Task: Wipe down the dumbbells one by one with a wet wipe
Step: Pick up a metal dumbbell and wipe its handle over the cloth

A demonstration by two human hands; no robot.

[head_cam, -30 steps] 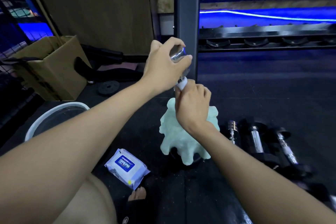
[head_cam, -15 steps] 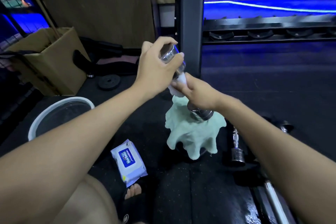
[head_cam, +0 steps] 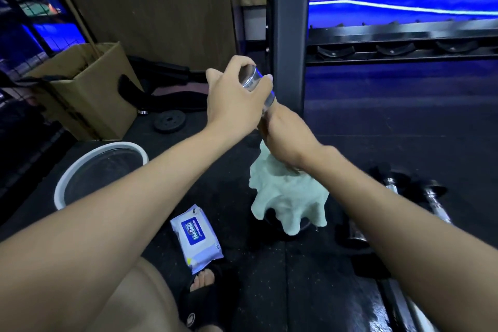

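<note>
A chrome dumbbell [head_cam: 253, 79] stands tilted on end above the black floor mat. My left hand [head_cam: 234, 100] grips its shiny top end. Just below, my right hand [head_cam: 285, 137] wraps around the handle; the wipe it held is hidden under the fingers now. A pale green cloth [head_cam: 288, 197] is draped over the dumbbell's lower end and hides it. A blue and white pack of wet wipes [head_cam: 196, 237] lies on the mat near my foot. Other chrome dumbbells [head_cam: 433, 202] lie on the mat to the right.
A white-rimmed basin [head_cam: 70, 183] sits at the left, a cardboard box [head_cam: 94, 94] behind it. A small black weight plate [head_cam: 169, 121] lies near the box. A dark steel rack post [head_cam: 288, 35] rises right behind my hands, with a rack shelf [head_cam: 404, 43] to its right.
My right hand has turned on the handle, from knuckles-up to a sideways hold and back to a grip that covers the white wipe. The left hand keeps its hold on the top end.
</note>
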